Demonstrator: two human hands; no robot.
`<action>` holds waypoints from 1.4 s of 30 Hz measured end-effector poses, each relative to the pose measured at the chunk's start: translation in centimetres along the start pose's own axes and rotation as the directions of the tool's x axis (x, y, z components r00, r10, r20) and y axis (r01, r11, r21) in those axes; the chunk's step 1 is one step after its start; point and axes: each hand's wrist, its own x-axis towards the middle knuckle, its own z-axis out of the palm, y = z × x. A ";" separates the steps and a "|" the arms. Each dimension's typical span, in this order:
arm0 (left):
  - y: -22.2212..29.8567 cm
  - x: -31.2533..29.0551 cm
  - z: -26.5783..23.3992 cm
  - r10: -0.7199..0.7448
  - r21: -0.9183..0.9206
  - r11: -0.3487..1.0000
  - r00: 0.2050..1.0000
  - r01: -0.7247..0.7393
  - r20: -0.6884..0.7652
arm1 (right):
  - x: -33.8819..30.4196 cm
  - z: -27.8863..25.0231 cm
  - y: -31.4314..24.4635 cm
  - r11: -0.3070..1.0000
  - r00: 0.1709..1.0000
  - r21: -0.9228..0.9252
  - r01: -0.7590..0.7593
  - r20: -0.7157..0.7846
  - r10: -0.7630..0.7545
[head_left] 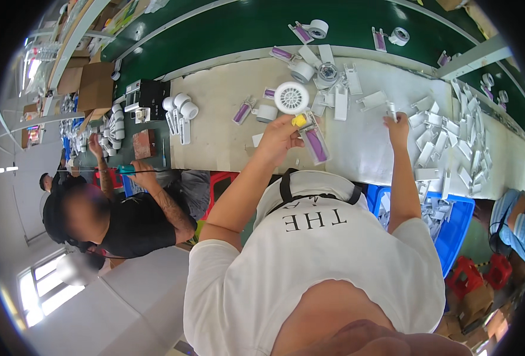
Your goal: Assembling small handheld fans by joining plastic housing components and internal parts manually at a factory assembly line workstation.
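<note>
My left hand [279, 141] is closed around a small handheld fan. Its round white slotted head [291, 98] points away from me, and its open handle shows a long purple battery-like insert [316, 144]. A yellow piece [299, 121] sits at the neck, beside my fingers. Further right, my right hand [397, 127] pinches a small white part [391, 108] above the table. Just beyond it lies a flat white handle cover [372, 100]. Another unfinished fan with a purple insert [243, 111] lies left of my left hand.
Fan bodies and white covers [340, 98] lie mid-table; many loose covers [446, 133] are heaped at right. A blue bin [457, 228] of white parts stands below the table edge. A green conveyor [233, 32] runs behind. At left, a co-worker [138, 216] holds a teal tool [126, 169].
</note>
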 end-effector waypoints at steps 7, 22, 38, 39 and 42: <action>-3.2 1.2 1.2 0.163 -0.219 0.949 0.947 -0.227 -0.276 | -7.9 -2.8 -15.5 0.818 0.830 0.560 0.129 0.391 -0.399; -4.1 0.8 4.3 0.372 -0.256 0.800 0.783 -0.543 -0.498 | -11.2 -2.7 -23.5 0.694 0.693 0.023 0.719 0.056 -0.719; 1.5 -0.3 0.8 0.486 -0.329 0.722 0.785 -0.608 -0.384 | -8.7 0.9 -22.7 0.607 0.670 0.534 0.589 0.098 -0.736; 1.9 0.0 0.3 0.487 -0.267 0.764 0.796 -0.588 -0.359 | -8.6 2.0 -22.6 0.620 0.687 0.576 0.533 0.134 -0.715; 0.9 1.1 -5.2 0.403 -0.169 0.854 0.832 -0.491 -0.382 | -8.5 5.4 -23.2 0.761 0.616 0.552 0.341 0.480 -0.625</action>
